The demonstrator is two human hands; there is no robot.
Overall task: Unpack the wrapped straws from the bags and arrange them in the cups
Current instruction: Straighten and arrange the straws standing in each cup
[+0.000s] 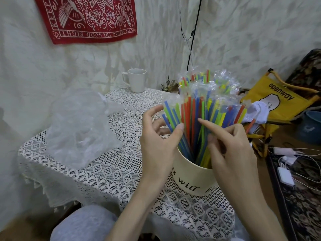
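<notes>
A cream cup [191,178] with black lettering stands near the table's front right. It is packed with several wrapped straws [199,108] in blue, green, orange and yellow, fanning upward. My left hand [158,141] is at the bundle's left side, its thumb pressing on the straws and its fingers reaching round behind them. My right hand [231,150] is at the bundle's right side, index finger stretched across the straws, other fingers curled among them. A white mug [136,80] stands at the table's far edge with no straws showing in it. A crumpled clear plastic bag [81,126] lies on the left.
The small table carries a white lace cloth [112,171]. A yellow folding chair [278,101] stands to the right. Chargers and cables [284,162] lie on the patterned rug. A black cord [192,35] hangs down the wall behind the straws. My knee is below the table.
</notes>
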